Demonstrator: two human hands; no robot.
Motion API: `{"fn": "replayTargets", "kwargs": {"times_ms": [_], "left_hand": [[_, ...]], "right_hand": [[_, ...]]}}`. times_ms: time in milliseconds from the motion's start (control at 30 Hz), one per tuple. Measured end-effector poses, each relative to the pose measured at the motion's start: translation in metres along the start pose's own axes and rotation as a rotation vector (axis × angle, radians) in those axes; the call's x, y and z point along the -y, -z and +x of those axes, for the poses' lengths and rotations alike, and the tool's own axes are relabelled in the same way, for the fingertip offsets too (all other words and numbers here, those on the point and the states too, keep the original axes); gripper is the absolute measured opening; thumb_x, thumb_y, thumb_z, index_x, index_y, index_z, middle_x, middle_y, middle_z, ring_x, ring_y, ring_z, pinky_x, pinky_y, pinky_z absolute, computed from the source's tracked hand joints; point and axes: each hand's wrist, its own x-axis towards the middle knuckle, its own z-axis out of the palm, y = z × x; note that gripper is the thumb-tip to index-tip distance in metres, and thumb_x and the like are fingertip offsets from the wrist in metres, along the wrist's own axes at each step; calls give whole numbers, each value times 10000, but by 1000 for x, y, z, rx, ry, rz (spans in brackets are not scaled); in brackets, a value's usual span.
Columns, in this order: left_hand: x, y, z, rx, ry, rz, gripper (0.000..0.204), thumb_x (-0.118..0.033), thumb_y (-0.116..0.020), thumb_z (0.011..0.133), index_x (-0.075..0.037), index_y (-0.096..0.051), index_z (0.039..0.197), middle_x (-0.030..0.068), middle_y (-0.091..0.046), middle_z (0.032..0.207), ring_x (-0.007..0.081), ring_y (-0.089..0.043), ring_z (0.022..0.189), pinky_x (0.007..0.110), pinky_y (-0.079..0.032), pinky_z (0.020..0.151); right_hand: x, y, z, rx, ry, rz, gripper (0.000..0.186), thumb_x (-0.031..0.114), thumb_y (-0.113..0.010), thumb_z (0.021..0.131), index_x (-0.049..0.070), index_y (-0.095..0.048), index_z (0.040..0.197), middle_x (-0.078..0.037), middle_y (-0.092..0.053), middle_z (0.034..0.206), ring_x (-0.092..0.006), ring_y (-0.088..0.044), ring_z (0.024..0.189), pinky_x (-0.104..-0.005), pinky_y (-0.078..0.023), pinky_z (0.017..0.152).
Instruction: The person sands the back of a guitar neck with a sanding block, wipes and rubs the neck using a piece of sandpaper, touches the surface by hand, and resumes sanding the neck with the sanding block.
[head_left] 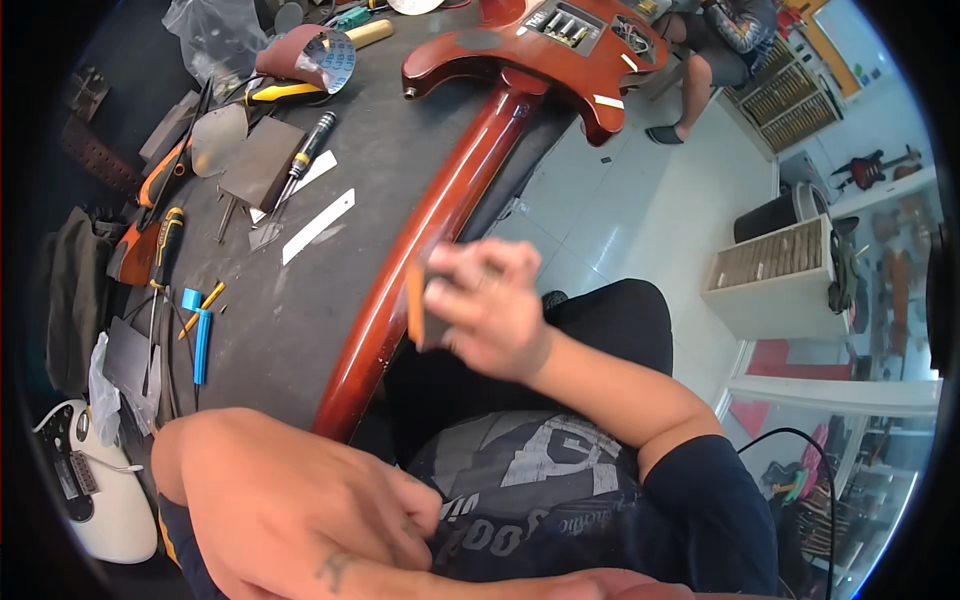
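Note:
A glossy red-brown electric guitar lies with its back up. Its neck [425, 235] runs down toward me, and its body [560, 60] has open cavities showing springs and wiring. My right hand [490, 305], smeared by motion, pinches a small flat piece with an orange edge [416, 305] beside the neck; I cannot tell whether it touches. Large and close at the lower left, my left hand [300, 500] is over the neck's near end with its fingers curled in. What it holds, if anything, is hidden.
The dark bench [270, 340] holds a screwdriver [305, 155], a dark block [262, 162], white strips [318, 227], a sandpaper roll [310, 62] and blue pieces [202, 345]. A white guitar body [110, 500] lies lower left. Another person's leg [695, 95] shows behind the guitar.

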Motion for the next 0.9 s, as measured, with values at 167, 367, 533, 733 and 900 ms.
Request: {"fn": "replayTargets", "kwargs": {"times_ms": [167, 367, 533, 733, 900], "left_hand": [[8, 10, -11, 120, -9, 71, 633, -9, -664, 1021, 204, -428, 1569, 202, -698, 901, 276, -589, 649, 419, -420, 699], [8, -14, -6, -33, 31, 199, 611, -24, -658, 1035, 168, -450, 1576, 163, -695, 873, 265, -600, 648, 415, -417, 704], [1, 9, 0, 63, 41, 261, 503, -64, -677, 1055, 169, -570, 1488, 139, -744, 899, 246, -625, 644, 397, -418, 676], [-18, -19, 6, -145, 374, 631, 481, -147, -711, 996, 101, -698, 1408, 11, -742, 759, 139, -613, 536, 309, -395, 634], [-18, -35, 15, -114, 337, 1074, 428, -81, -661, 1031, -44, -728, 1452, -4, -781, 857, 107, -580, 546, 289, -386, 665]], "right_hand": [[19, 1, -1, 60, 36, 89, 704, 244, -970, 615, 180, -741, 1277, -78, -723, 1465, -282, -647, 1198, -469, -372, 1034], [10, 5, 1, -1, -47, -9, 775, 268, -1031, 603, 154, -720, 1304, -148, -727, 1454, -350, -635, 1192, -490, -413, 1037], [-1, 9, 11, -6, -73, -33, 713, 280, -983, 602, 173, -748, 1268, -101, -728, 1447, -305, -634, 1198, -477, -375, 1042], [10, 12, 18, 5, -37, -41, 652, 242, -952, 592, 167, -778, 1216, -56, -726, 1436, -270, -621, 1195, -514, -384, 1038], [30, 19, 16, 156, 13, 12, 685, 278, -1003, 631, 136, -768, 1259, -119, -745, 1432, -333, -641, 1178, -483, -384, 1066]]}}
